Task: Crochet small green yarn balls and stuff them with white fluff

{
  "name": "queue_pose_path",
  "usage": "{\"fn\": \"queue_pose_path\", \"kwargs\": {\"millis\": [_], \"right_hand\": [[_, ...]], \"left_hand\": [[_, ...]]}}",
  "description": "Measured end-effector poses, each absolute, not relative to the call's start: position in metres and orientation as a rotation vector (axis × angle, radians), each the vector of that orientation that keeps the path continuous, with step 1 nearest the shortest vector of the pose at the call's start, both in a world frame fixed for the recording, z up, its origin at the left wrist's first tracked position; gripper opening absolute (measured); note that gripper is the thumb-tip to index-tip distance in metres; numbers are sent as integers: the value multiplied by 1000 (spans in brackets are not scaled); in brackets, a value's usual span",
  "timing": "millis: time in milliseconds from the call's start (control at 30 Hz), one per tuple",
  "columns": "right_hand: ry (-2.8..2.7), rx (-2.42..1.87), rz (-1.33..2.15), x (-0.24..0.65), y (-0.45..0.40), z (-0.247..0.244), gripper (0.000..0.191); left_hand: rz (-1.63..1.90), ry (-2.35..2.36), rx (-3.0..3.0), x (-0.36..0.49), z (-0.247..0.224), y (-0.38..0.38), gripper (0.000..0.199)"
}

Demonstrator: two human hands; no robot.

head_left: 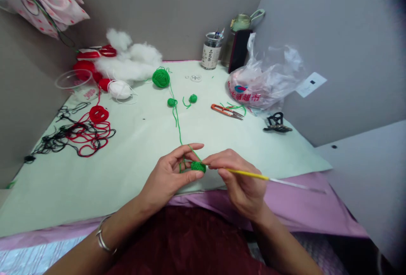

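Just below the centre of the frame, the left hand [166, 175] pinches a small, rounded piece of green crochet [198, 167] between thumb and fingers, with a thin strand of green yarn [179, 129] running through its fingers. The right hand [243, 177], to the right of it, grips a slender crochet hook with a yellow handle [249, 174], its thumb and fingers closed on the shaft and its tip meeting the crochet. The strand leads up to a round ball of bright green yarn [161, 78] in the upper middle. Between ball and hands, a green crocheted nub with a yarn tail [193, 98] lies near the middle. Right of centre are orange-handled metal thread snips [226, 111]; at left sprawls a loose tangle of black yarn [52, 139], and upper left sits fluffy white stuffing [130, 59].
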State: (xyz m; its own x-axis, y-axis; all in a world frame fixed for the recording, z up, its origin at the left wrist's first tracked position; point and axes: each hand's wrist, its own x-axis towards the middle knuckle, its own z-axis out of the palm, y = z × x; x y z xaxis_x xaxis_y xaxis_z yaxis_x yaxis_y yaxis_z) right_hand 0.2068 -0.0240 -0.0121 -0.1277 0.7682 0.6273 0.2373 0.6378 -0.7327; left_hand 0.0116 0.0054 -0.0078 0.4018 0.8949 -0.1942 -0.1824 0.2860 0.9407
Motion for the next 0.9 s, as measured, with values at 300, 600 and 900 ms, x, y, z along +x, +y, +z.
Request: {"fn": "queue_pose_path", "kwargs": {"millis": [300,600,900], "right_hand": [[-1579,-913,674,209,-22,-15,19],[-1999,-848,-332,201,-25,-24,29],[-1379,-853,616,205,-24,-23,20]], "left_hand": [[856,861,1024,12,-7,6,50],[867,764,723,21,-8,-4,45],[776,667,608,9,-6,5,53]]}}
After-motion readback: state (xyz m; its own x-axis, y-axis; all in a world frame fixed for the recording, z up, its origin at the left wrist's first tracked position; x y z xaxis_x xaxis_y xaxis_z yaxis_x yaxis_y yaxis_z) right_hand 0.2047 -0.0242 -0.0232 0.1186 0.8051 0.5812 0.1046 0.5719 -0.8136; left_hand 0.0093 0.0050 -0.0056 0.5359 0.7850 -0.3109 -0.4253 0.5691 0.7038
